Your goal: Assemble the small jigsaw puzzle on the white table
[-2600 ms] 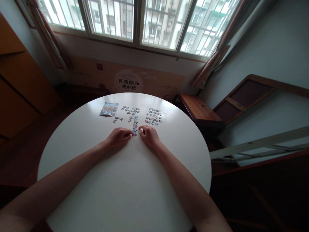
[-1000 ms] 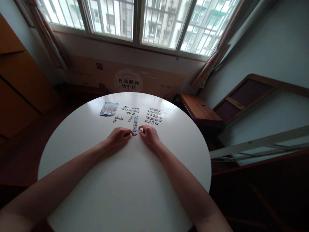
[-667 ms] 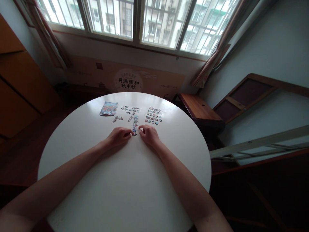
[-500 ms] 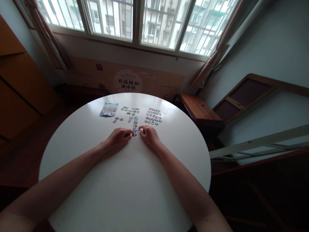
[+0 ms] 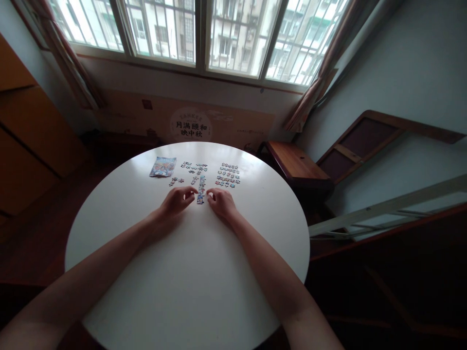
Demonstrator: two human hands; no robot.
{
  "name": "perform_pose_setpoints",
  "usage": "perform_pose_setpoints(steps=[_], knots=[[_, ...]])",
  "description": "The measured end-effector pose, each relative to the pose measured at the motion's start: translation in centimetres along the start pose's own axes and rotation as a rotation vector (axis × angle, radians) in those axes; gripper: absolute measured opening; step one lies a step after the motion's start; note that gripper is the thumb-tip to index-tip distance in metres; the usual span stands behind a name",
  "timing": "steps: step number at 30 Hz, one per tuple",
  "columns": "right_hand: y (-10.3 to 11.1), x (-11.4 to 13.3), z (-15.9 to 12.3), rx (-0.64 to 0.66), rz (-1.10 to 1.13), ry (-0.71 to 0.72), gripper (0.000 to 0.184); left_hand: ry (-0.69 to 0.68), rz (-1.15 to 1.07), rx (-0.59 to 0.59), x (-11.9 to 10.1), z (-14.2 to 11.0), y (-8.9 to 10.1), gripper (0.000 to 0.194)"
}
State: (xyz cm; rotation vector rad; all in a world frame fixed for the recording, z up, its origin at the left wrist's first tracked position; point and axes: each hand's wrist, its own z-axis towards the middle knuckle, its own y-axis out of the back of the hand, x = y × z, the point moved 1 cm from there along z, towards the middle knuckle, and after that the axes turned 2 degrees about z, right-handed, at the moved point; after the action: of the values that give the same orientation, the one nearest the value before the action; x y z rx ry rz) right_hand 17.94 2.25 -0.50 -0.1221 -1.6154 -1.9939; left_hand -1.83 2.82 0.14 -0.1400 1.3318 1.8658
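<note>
A short strip of joined puzzle pieces (image 5: 201,188) lies on the round white table (image 5: 189,282), running away from me. My left hand (image 5: 175,201) rests just left of the strip's near end, fingers curled and thumb against forefinger. My right hand (image 5: 221,202) rests just right of that end, fingers curled in, tips close to the strip. Whether either pinch holds a piece is too small to tell. Loose pieces lie in a tidy block (image 5: 226,176) beyond my right hand. More loose pieces (image 5: 193,167) lie beyond my left hand.
A small colourful picture card (image 5: 162,166) lies at the table's far left. A wooden bench (image 5: 296,166) stands off the table's right side, with leaning frames and boards past it. A printed cardboard panel (image 5: 191,127) stands below the window, and wooden cabinets line the left wall.
My left hand's fingertips have drawn back a little from the strip's near end and lifted slightly. My right hand stays beside it. The view has shifted a bit.
</note>
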Motion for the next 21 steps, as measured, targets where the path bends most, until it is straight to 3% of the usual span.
perform_pose_setpoints(steps=[6,11,16,21], knots=[[-0.2,0.3,0.0,0.001,-0.037,0.002,0.027,0.062,-0.043,-0.109,0.7,2.5,1.1,0.027],[-0.3,0.5,0.0,0.011,-0.067,-0.010,0.027,0.007,0.182,-0.116,4.7,5.9,1.7,0.030],[-0.4,0.5,0.0,0.005,-0.073,-0.004,0.027,0.247,0.420,0.049,8.9,9.1,2.3,0.037],[-0.5,0.4,0.0,0.002,-0.077,-0.003,0.026,0.326,0.500,0.164,10.1,11.5,2.6,0.046]])
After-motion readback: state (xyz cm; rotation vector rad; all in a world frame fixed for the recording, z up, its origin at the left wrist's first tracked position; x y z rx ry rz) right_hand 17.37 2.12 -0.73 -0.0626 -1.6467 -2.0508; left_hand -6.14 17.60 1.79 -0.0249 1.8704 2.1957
